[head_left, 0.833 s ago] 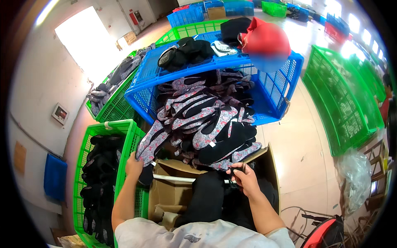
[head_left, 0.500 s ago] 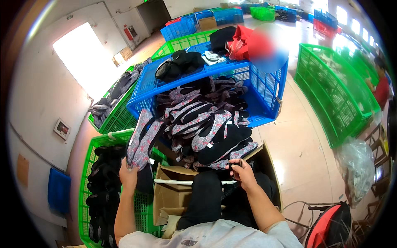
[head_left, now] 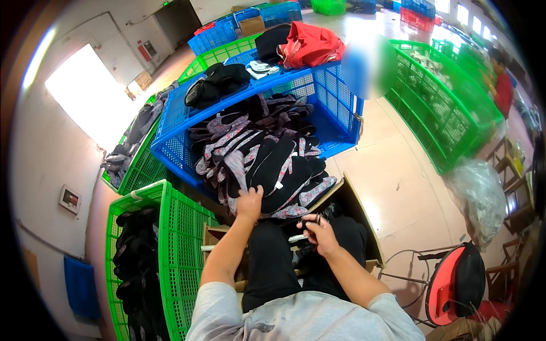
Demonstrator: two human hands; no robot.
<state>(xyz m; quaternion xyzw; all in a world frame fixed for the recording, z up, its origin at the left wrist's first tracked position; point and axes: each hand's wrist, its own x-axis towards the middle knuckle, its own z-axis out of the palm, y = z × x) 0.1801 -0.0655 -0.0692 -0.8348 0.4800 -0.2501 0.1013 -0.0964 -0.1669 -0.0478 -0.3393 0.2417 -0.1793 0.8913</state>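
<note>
My left hand (head_left: 249, 203) reaches to the near side of a heaped pile, fingers closed on the lower end of a floral cloth slipper (head_left: 235, 166). Grey-pink flowered fabric and black lining show throughout the pile of slippers (head_left: 273, 170), which spills out of a blue crate (head_left: 352, 122) tipped on its side. Over my right thigh, my right hand (head_left: 322, 236) is closed around a small black tool (head_left: 311, 221); its kind is too small to make out. Below the pile, an open cardboard box (head_left: 364, 213) surrounds my knees.
A green crate (head_left: 187, 244) with black pieces (head_left: 136, 267) stands at my left. Black items (head_left: 216, 82) and red cloth (head_left: 313, 44) lie atop the blue crate. Rightward are another green crate (head_left: 438, 113), a plastic bag (head_left: 480, 193) and a red-black round seat (head_left: 455, 284).
My left hand has moved right, from beside the left green crate with a floral slipper to the pile. My right hand stays low with the tool. The whole view has shifted.
</note>
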